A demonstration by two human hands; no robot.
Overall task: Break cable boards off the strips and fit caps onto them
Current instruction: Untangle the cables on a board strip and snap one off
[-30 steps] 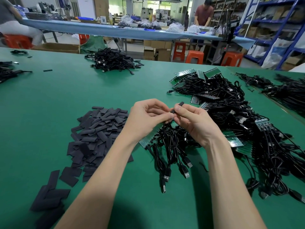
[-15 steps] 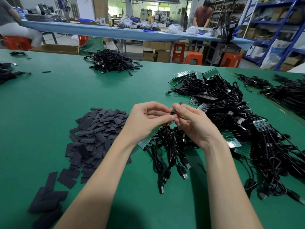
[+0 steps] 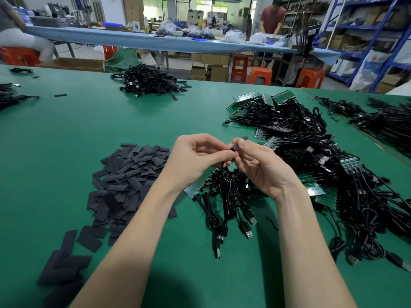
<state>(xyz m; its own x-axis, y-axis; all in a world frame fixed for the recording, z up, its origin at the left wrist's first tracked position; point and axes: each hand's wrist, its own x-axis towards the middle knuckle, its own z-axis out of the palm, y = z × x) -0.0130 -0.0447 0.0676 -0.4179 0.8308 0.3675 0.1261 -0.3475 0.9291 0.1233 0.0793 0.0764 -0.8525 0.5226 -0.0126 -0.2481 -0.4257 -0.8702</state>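
While no writing is legible, the left hand (image 3: 195,160) and right hand (image 3: 262,167) pinch one black cap (image 3: 239,144).

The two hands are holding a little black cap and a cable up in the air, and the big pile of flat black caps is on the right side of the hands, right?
Not quite. The head view shows the pile of flat black caps on the left side of the hands. The left hand and right hand do hold a little black cap and a cable above the table.

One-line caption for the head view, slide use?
Both hands, left and right, pinch a black cap above the cables.
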